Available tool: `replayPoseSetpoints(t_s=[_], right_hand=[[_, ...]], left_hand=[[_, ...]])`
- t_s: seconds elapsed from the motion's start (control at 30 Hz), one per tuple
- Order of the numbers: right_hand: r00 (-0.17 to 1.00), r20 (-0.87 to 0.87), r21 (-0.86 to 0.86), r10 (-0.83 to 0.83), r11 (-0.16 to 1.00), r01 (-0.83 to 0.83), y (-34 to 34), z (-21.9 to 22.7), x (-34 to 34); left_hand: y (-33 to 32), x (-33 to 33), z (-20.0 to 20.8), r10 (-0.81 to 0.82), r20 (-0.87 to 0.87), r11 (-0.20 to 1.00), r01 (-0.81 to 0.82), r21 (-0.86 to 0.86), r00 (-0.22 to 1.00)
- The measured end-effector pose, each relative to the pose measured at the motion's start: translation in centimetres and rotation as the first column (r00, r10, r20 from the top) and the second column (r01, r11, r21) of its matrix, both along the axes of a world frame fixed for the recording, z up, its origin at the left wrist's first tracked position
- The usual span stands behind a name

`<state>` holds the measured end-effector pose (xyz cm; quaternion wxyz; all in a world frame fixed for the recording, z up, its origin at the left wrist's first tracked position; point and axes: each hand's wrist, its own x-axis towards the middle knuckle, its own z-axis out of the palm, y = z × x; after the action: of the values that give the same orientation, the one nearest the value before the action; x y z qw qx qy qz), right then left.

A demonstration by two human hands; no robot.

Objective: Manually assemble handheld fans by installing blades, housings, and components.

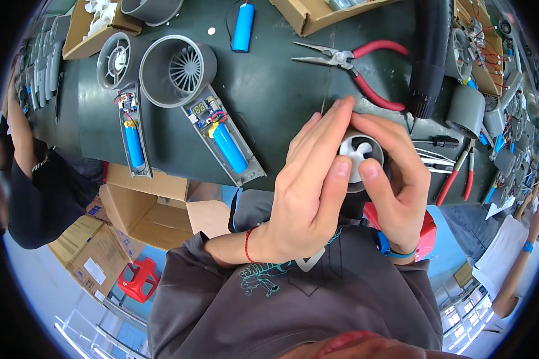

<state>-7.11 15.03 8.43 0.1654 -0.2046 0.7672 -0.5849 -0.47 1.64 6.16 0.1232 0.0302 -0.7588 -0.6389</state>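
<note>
Red-handled needle-nose pliers [340, 58] lie spread on a dark green workbench [263, 84]. Just nearer the wearer than these pliers, two bare hands cup a small grey round housing [354, 187] with a white fan rotor [354, 154] inside. The left hand [302, 191] has its long fingers held straight along the housing's left side; the right hand [404, 173] curls round the other side. Both thumbs sit at the rotor. Uneven thumb pressure could tilt the rotor or crack a blade, and a loosened grip could let the housing slip.

The pliers' lower handle is close to the fingertips, so a forward reach could knock it. Right of the pliers, a thick black cylindrical tool [429, 66] points its thin tip downward, blocking that side. Left of the pliers are a loose blue battery cell [243, 28], then a larger fan body [188, 97] and a smaller fan body [136, 60], both with exposed wires that a sweeping left arm could snag.
</note>
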Motion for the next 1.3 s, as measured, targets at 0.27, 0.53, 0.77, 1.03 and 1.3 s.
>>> replayPoseSetpoints(t_s=[0.27, 0.53, 0.77, 1.03, 1.3], right_hand=[[0.998, 0.065, -0.003, -0.019, 1.000, 0.019, -0.38, -0.02, 0.49], [1.000, -0.002, 0.016, -0.025, 1.000, 0.025, -0.68, 0.16, 0.40], [0.999, -0.007, 0.008, -0.041, 0.999, 0.041, -0.68, -0.09, 0.64], [0.998, 0.058, 0.010, 0.012, 1.000, -0.013, 0.00, 0.25, 0.59], [0.998, 0.050, -0.007, -0.035, 0.999, 0.035, -0.77, 0.12, 0.95]], left_hand=[[-0.04, 0.05, -0.24, -0.005, -0.018, 1.000, 0.005, 0.014, 1.000], [0.25, -0.24, -0.26, 0.037, -0.038, 0.999, -0.038, -0.028, 0.999], [0.49, -0.27, -0.65, 0.048, -0.075, 0.998, -0.050, -0.029, 0.996], [-0.20, 0.03, -0.41, -0.050, -0.048, 0.997, 0.053, 0.064, 0.998], [0.10, -0.02, -0.43, -0.019, -0.045, 0.998, 0.021, 0.056, 0.999]])
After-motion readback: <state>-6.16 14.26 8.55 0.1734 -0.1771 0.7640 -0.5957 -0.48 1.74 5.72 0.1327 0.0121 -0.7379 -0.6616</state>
